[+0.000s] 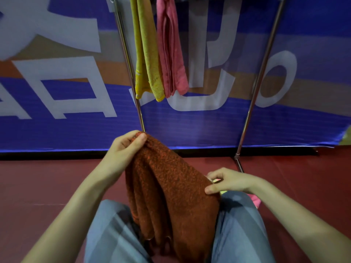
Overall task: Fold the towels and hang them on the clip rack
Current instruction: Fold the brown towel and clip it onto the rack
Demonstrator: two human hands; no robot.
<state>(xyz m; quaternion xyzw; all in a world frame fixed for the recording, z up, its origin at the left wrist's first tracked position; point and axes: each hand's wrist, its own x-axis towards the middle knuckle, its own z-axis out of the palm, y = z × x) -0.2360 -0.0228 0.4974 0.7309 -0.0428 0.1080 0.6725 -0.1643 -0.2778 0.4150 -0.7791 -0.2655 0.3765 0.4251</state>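
Presently, below the rack (261, 73), your left hand (123, 149) and right hand (228, 182) each pinch the towel (171, 186) at its upper edge, likely to keep its layers aligned.

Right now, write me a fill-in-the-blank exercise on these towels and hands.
1. Beside the yellow towel on the rack hangs a ____ one.
2. The right hand pinches the brown towel lower than the ____ hand does.
3. The banner behind the rack is mostly ____.
Missing words: pink; left; blue.
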